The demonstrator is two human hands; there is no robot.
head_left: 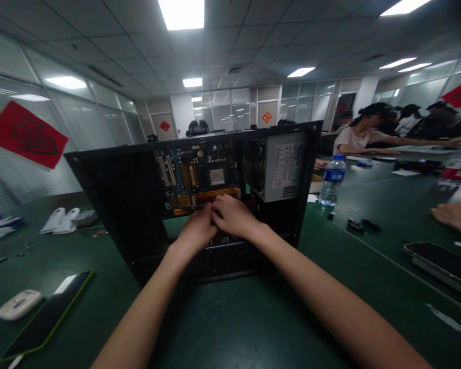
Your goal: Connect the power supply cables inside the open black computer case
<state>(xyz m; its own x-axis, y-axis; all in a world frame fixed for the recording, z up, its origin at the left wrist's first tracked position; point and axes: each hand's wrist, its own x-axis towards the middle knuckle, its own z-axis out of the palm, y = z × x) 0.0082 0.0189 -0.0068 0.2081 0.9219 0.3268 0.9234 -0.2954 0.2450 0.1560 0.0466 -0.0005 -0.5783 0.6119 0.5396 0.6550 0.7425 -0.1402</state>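
An open black computer case [111,205] stands on the green table [234,323] in front of me. Inside it a motherboard [200,177] with yellow and orange slots faces me, and a grey power supply [282,164] with a fan sits at its right. Both my hands reach into the case at the motherboard's lower edge. My left hand [195,228] is closed, fingers curled together. My right hand [232,215] is closed too, touching the left. What the fingers pinch is hidden.
A phone with a green rim [48,315] and a white device [19,304] lie at the left. A water bottle [332,179] stands right of the case. Another phone [441,264] lies at the right, near another person's hand [455,218]. People sit at the far right.
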